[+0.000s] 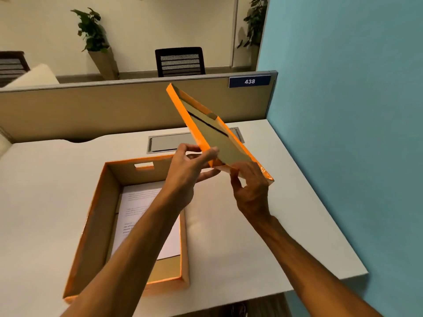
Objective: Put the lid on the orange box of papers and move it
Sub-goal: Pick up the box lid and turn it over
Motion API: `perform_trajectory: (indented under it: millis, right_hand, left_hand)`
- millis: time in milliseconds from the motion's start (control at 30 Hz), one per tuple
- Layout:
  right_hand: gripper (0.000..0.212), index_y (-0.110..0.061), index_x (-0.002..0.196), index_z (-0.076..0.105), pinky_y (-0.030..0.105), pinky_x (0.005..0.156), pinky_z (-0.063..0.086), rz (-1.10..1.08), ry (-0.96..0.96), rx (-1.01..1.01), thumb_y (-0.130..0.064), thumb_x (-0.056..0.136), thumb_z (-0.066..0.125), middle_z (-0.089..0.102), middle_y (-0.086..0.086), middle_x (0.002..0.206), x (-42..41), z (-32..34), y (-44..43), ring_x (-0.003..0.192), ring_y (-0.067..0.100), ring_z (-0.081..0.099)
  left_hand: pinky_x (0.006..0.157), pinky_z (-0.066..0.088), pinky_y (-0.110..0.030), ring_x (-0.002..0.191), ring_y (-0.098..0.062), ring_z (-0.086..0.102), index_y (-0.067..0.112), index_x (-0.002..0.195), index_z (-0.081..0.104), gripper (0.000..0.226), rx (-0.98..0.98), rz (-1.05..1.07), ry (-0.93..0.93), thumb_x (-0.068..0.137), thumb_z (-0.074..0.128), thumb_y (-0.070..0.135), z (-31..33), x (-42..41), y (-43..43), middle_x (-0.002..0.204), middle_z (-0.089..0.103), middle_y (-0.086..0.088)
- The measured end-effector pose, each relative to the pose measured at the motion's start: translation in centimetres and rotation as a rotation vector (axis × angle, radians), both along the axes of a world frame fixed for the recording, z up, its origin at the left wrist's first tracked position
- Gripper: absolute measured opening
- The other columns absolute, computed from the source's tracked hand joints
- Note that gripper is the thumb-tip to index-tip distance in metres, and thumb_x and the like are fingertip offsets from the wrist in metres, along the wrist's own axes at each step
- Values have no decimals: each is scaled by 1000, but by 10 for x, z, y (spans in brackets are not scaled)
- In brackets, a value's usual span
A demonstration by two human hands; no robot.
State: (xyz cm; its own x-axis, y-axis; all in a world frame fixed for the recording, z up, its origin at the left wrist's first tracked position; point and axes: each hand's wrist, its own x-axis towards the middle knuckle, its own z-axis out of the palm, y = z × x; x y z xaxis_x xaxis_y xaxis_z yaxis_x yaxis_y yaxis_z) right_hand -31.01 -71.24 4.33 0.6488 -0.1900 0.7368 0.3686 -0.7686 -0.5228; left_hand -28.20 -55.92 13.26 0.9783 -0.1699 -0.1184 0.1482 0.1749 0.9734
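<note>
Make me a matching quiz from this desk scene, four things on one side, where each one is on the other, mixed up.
Things:
1. orange cardboard lid
2. printed white papers
3. open orange cardboard box
4. blue number sign

Places:
A. on the partition
B. on the white desk
C. held in both hands, tilted
D. inside the box

Pairs: 1-C, 2-D, 3-B, 4-A

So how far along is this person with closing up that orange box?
Early on. The papers already lie in the open orange box on the desk. The lid is in hand, held tilted in the air by the left hand and right hand. Still left: seating the lid and moving the box.
</note>
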Motion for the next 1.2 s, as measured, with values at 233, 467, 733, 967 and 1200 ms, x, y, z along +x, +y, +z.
perform_trajectory:
  millis: [233, 467, 733, 967, 1200]
  right_hand:
    - [24, -3, 101, 66, 37, 80, 59, -10, 35, 288, -24, 88, 70, 70, 11, 96, -35, 28, 27, 87, 20, 66]
    - [42, -28, 119, 64, 54, 93, 53, 173, 161, 1036, -25, 80, 79, 71, -4, 119, -47, 67, 18, 105, 24, 69]
    - [52, -22, 120, 65, 56, 87, 55, 408, 204, 1462, -9, 72, 79, 71, 2, 121, -44, 81, -2, 112, 32, 66]
    - [64, -25, 136, 51, 61, 89, 52, 340, 268, 1455, -7, 79, 76, 65, 7, 128, -41, 66, -24, 113, 33, 63]
    - [53, -22, 125, 59, 51, 78, 59, 145, 315, 1405, -23, 76, 81, 66, 8, 120, -36, 58, -60, 106, 33, 64]
  left_hand:
    - [90, 57, -44, 112, -23, 64, 17, 130, 47, 74, 89, -128, 22, 73, 65, 62, 1, -17, 12, 129, 60, -7]
    - [113, 34, -54, 140, -35, 37, 18, 152, 22, 88, 44, -195, 285, 83, 62, 53, -55, -30, 22, 157, 33, -10]
    - [78, 60, -42, 117, -31, 62, 22, 141, 41, 58, -330, -117, 406, 88, 65, 16, -69, -27, 27, 134, 59, -9]
    - [87, 54, -50, 117, -32, 59, 22, 141, 41, 59, -206, -30, 324, 87, 64, 11, -65, -21, 39, 135, 57, -10]
    - [97, 48, -58, 124, -35, 55, 19, 138, 45, 56, 4, 58, 180, 87, 65, 6, -47, -16, 54, 137, 57, -9]
